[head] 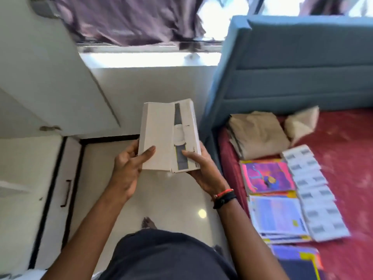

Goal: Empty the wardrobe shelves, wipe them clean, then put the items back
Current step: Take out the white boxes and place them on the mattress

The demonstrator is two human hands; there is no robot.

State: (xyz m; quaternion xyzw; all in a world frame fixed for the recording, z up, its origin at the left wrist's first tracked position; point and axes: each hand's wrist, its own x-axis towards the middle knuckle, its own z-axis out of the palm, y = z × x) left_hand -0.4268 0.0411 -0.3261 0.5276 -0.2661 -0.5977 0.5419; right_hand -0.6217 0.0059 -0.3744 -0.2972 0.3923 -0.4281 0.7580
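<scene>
Both my hands hold long white boxes in front of me, above the floor. My left hand grips a plain white box at its near end, thumb on top. Beside it, touching, lies a white watch box with a grey watch strap printed on its lid; my right hand grips it from the right, thumb on the lid. The white wardrobe stands at my left with a door swung open. The frame is blurred by motion.
A bed with a red sheet and blue headboard is at my right. On it lie folded beige cloth, colourful books and a row of white packets. White drawers sit low left. Glossy floor lies ahead.
</scene>
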